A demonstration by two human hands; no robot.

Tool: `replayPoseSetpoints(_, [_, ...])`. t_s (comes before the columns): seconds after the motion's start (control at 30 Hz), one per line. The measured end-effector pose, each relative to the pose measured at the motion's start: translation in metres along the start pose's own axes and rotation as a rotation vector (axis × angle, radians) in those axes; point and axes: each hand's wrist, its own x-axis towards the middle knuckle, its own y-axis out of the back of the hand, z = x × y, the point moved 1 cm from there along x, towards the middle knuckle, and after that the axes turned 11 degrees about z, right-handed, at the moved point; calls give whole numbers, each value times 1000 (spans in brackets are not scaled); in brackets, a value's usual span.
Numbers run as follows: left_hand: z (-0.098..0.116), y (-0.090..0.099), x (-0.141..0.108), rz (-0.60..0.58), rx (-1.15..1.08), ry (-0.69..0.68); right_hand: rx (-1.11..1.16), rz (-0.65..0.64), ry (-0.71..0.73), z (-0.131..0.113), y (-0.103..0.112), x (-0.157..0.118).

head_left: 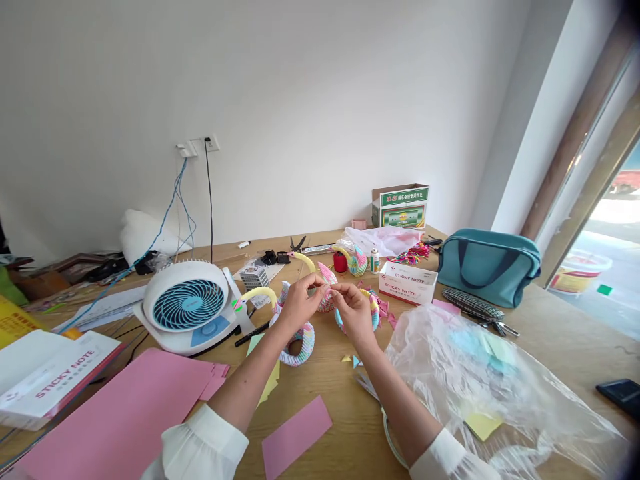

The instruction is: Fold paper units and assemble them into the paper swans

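Observation:
Near the middle of the table, my left hand (302, 301) and my right hand (354, 309) meet fingertip to fingertip. Both are closed in a pinch; whatever is between the fingers is too small to make out. Just behind them rises a pink pointed folded-paper piece (327, 273). To the left sits a multicoloured folded-paper swan body (303, 343) with a yellow curved neck (259, 292). A blue and yellow paper ring (374, 311) is partly hidden by my right hand. Scissors (369, 385) lie beside my right forearm, which covers part of them.
A white fan (187, 300) stands left. Pink paper sheets (120, 407) and a pink slip (297, 437) lie in front. To the right are a plastic bag (480, 387), a sticky note box (407, 283) and a teal bag (487, 267). A smaller paper swan (357, 262) stands behind.

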Motion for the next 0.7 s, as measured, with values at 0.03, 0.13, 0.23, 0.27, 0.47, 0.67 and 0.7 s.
replayPoseSetpoints(0.03, [0,0,2,3,-14,23,4,-4,-6,0,-1,0])
replayPoseSetpoints(0.13, [0,-1,6,-19,-54,70,-12,-20,-22,0,-3,-2])
replayPoseSetpoints(0.23, [1,-1,8,-43,-90,99,-33,-38,-24,-1,-3,-2])
replayPoseSetpoints(0.27, [1,-1,8,-46,-101,105,-38,-40,-20,-1,-2,-2])
replayPoseSetpoints(0.47, [-3,-4,6,-47,-133,107,-70,-22,-25,-1,0,-1])
replayPoseSetpoints(0.67, [-2,-4,7,-30,-159,152,-20,-31,-76,3,0,-1])
replayPoseSetpoints(0.7, [-1,-3,7,-33,-165,168,-16,-34,-80,4,1,-1])
